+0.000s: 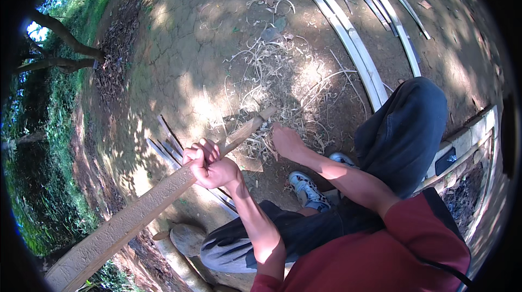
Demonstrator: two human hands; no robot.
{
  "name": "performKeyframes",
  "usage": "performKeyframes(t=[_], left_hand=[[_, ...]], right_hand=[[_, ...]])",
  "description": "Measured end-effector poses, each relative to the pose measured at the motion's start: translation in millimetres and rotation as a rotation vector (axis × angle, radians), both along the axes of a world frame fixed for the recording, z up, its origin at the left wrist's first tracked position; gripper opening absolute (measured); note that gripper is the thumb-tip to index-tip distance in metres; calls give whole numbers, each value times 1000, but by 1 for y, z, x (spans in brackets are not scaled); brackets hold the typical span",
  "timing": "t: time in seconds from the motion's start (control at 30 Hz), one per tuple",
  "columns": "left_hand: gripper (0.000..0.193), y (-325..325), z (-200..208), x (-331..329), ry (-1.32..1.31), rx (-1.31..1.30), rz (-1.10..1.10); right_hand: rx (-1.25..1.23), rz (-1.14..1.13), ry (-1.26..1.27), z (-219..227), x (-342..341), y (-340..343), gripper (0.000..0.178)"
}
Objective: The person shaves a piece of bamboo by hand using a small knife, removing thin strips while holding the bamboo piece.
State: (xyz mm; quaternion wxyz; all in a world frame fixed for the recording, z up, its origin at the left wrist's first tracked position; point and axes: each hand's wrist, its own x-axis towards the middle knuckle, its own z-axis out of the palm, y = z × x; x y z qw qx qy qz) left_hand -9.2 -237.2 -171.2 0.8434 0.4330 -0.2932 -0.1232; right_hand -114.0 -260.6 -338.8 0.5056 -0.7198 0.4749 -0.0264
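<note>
A long, pale wooden beam (138, 213) runs slantwise from the lower left up to the middle, its narrower end tapering to a dark-marked tip. My left hand (213, 166) is closed over it with curled fingers, some way below that tip. Just right of the tip is my right hand (287, 141), fingers closed. Whatever it may hold is hidden. Beneath and beyond both hands lies a loose heap of thin, curly wood shavings (277, 69) on the bare ground.
Long pale strips (348, 34) lie at the upper right, and more strips (163, 151) lie under the beam at left. Near my left knee are a log (176, 259) and a stone (187, 237). A low brick edging (478, 129) borders the right. Trees (65, 36) stand far left.
</note>
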Motion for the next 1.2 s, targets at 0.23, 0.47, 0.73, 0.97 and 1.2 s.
performKeyframes(t=[0.23, 0.47, 0.73, 0.97, 1.2], left_hand=[[21, 2, 2, 7, -107, 46, 43], [23, -10, 2, -4, -46, 82, 85], [17, -24, 6, 14, -57, 29, 142], [16, -34, 13, 15, 22, 95, 209], [16, -22, 5, 15, -56, 48, 100]], right_hand=[[-28, 133, -135, 83, 5, 11, 27], [-58, -17, -45, -18, 7, 3, 25], [-36, 100, -325, 100, -13, 1, 29], [-51, 108, -364, 105, -20, 3, 26], [62, 84, -208, 63, -11, 11, 31]])
